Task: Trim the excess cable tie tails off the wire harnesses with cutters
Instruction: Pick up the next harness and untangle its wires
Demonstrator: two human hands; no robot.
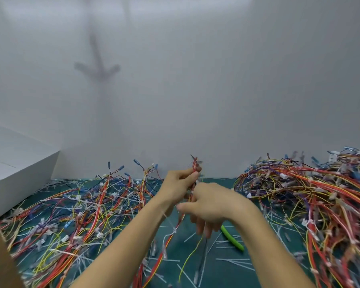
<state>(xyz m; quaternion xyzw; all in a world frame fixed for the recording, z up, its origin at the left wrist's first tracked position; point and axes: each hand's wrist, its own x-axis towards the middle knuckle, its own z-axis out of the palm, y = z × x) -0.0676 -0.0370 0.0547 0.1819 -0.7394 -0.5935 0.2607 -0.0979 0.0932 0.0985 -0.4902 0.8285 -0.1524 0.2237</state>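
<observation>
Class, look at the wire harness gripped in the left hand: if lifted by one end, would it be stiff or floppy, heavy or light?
Probably floppy: below the left hand the wire harness hangs limp and its yellow wire curls down to the mat. Likely light: a few fingers hold it up.

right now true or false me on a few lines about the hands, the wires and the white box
1. The left hand grips a red wire harness raised above the dark green mat. True.
2. The white cardboard box stands on the right. False: it stands at the left edge.
3. Thin white cut tie tails lie scattered on the mat. True.
4. Tangled harnesses lie only left of the hands. False: there is a left pile and a right pile.
5. A bright green handle shows below the right hand. True.
</observation>
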